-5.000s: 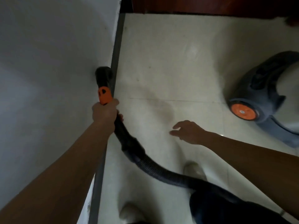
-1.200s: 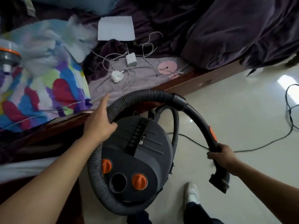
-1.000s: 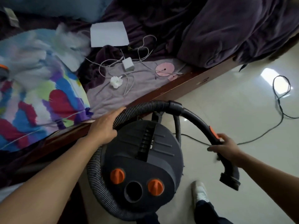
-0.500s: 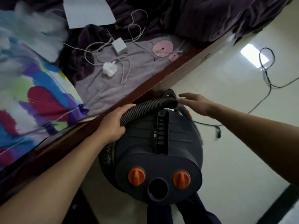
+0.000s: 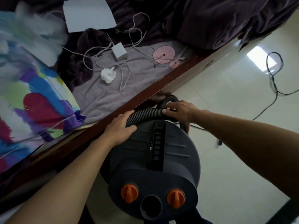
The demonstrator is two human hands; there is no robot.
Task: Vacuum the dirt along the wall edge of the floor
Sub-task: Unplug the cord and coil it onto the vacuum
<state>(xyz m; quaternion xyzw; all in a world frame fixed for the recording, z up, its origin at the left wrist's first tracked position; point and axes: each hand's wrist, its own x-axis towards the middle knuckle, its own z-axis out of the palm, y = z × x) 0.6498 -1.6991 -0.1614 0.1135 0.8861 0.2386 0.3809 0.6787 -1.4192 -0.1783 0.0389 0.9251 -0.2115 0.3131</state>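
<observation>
Beside the bed frame [image 5: 161,84], both hands' fingers [image 5: 127,114] clasp the ribbed black hose [image 5: 145,114].

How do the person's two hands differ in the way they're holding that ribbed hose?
The left hand wraps the ribbed hose low, beside the bed frame, fingers curled over it. The right hand sits higher, at the hose's bend, fingers flatter and pressing down. Both grip the same hose atop the vacuum cleaner.

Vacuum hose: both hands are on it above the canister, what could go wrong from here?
The black power cord lies looped on the floor beside the vacuum canister; moving could snag it. The hose, held by the left hand and right hand, sits tight against the bed frame and might scrape it.
</observation>
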